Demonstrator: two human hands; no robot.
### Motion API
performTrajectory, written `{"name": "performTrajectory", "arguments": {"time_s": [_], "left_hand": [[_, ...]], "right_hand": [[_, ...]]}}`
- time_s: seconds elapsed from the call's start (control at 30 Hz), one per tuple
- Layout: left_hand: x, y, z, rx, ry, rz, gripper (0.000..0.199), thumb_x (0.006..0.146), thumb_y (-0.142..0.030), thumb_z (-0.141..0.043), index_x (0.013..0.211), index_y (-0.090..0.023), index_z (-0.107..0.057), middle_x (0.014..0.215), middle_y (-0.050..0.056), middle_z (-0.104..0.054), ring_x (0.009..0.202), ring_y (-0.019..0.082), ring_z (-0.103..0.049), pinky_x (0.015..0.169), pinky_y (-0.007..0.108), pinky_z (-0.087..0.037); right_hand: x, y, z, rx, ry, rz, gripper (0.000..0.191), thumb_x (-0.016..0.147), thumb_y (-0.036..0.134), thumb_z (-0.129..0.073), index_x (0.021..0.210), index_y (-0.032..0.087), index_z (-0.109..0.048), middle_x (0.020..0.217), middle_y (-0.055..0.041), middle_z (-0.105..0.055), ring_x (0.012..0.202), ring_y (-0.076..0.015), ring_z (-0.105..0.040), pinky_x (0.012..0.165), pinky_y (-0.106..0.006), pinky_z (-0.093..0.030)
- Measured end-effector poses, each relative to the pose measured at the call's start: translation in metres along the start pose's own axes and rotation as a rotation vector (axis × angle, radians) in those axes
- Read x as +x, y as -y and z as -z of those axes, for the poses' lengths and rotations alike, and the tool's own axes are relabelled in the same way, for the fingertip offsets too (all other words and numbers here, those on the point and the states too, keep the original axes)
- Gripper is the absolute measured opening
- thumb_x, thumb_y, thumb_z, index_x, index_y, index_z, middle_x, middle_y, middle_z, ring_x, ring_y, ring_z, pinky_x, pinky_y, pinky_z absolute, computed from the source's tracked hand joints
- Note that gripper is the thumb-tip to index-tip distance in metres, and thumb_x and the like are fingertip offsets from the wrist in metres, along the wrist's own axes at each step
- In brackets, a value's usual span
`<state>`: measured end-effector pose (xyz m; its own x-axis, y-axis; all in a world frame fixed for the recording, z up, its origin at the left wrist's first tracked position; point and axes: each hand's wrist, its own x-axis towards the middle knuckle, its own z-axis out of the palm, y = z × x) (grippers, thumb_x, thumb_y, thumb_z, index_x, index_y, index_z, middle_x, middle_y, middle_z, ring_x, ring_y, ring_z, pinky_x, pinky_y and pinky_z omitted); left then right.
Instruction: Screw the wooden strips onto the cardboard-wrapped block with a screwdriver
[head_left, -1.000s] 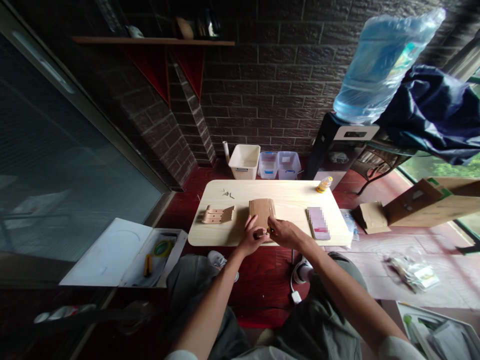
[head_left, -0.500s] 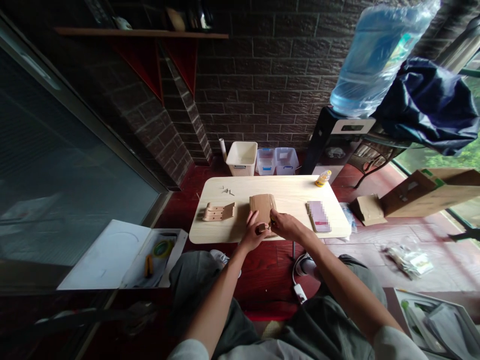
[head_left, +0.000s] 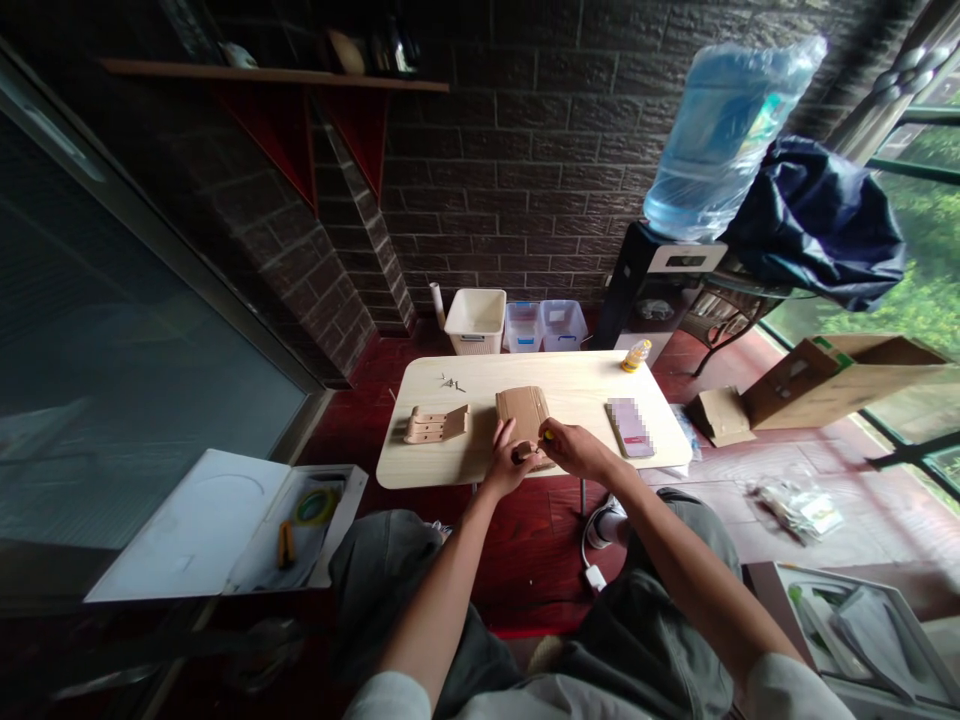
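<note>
Near the front edge of the low table, my left hand (head_left: 510, 462) is closed round a small brown wooden piece (head_left: 523, 452). My right hand (head_left: 576, 450) grips what looks like a small screwdriver (head_left: 550, 435); only a bit of its yellow handle shows, its tip meeting the piece between my hands. Under both hands lies a flat sheet of cardboard (head_left: 523, 403). To the left rests a brown wooden part with holes (head_left: 436, 425). Several small screws (head_left: 452, 383) are scattered behind it.
On the pale table (head_left: 397, 462) are a phone-like slab (head_left: 631, 427) at right and a yellow-capped clear bottle (head_left: 636, 356) at the back corner. An open white box (head_left: 349, 510) stands left. Plastic bins (head_left: 476, 318) and a water dispenser (head_left: 637, 285) stand behind.
The camera view has shifted slightly. Both hands stay together at the small wooden piece, with the right hand turned a little and more of the yellow handle showing.
</note>
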<state>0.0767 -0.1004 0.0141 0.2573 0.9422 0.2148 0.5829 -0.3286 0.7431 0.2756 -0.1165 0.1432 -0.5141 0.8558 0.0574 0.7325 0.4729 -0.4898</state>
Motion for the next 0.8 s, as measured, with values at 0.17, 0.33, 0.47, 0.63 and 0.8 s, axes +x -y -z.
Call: {"name": "performTrajectory", "arguments": {"time_s": [0.17, 0.33, 0.47, 0.63, 0.8], "left_hand": [[-0.001, -0.001, -0.001, 0.007, 0.005, 0.008, 0.031, 0.083, -0.042, -0.067, 0.108, -0.024, -0.072, 0.161, 0.002, -0.028, 0.153, 0.033, -0.006, 0.123, 0.05, -0.021], [-0.001, 0.001, -0.003, 0.031, -0.015, 0.004, 0.032, 0.083, -0.044, -0.068, 0.108, -0.025, -0.072, 0.161, 0.001, -0.029, 0.153, 0.033, -0.008, 0.124, 0.048, -0.021], [-0.001, 0.002, -0.003, 0.023, -0.001, 0.0, 0.033, 0.083, -0.045, -0.067, 0.109, -0.025, -0.071, 0.162, 0.001, -0.027, 0.153, 0.033, -0.008, 0.124, 0.048, -0.021], [-0.001, 0.001, -0.003, 0.005, 0.004, 0.02, 0.031, 0.084, -0.043, -0.066, 0.107, -0.024, -0.072, 0.163, 0.0, -0.023, 0.153, 0.032, -0.005, 0.124, 0.048, -0.021], [-0.001, -0.002, -0.002, -0.005, 0.003, 0.028, 0.029, 0.083, -0.041, -0.067, 0.105, -0.023, -0.072, 0.165, -0.001, -0.018, 0.153, 0.033, -0.003, 0.124, 0.047, -0.02]], "right_hand": [[0.006, -0.007, -0.003, -0.104, 0.011, -0.064, 0.02, 0.1, 0.035, -0.048, 0.112, 0.019, -0.049, 0.088, -0.0064, -0.071, 0.075, -0.0177, -0.066, 0.063, -0.024, -0.036], [0.007, -0.013, -0.005, -0.144, -0.031, -0.084, 0.021, 0.1, 0.038, -0.047, 0.11, 0.019, -0.048, 0.089, -0.0068, -0.07, 0.075, -0.018, -0.065, 0.063, -0.024, -0.036], [0.004, -0.012, -0.006, -0.161, -0.076, -0.052, 0.02, 0.101, 0.035, -0.045, 0.112, 0.019, -0.048, 0.1, -0.0082, -0.068, 0.08, -0.0166, -0.063, 0.067, -0.025, -0.038], [0.007, -0.004, -0.001, -0.203, -0.025, 0.003, 0.019, 0.101, 0.029, -0.042, 0.116, 0.019, -0.047, 0.107, -0.0076, -0.066, 0.081, -0.0155, -0.063, 0.067, -0.025, -0.038], [0.011, -0.005, 0.004, -0.259, 0.038, -0.003, 0.017, 0.101, 0.031, -0.044, 0.112, 0.019, -0.048, 0.099, -0.0071, -0.069, 0.077, -0.0167, -0.064, 0.063, -0.026, -0.035]]}}
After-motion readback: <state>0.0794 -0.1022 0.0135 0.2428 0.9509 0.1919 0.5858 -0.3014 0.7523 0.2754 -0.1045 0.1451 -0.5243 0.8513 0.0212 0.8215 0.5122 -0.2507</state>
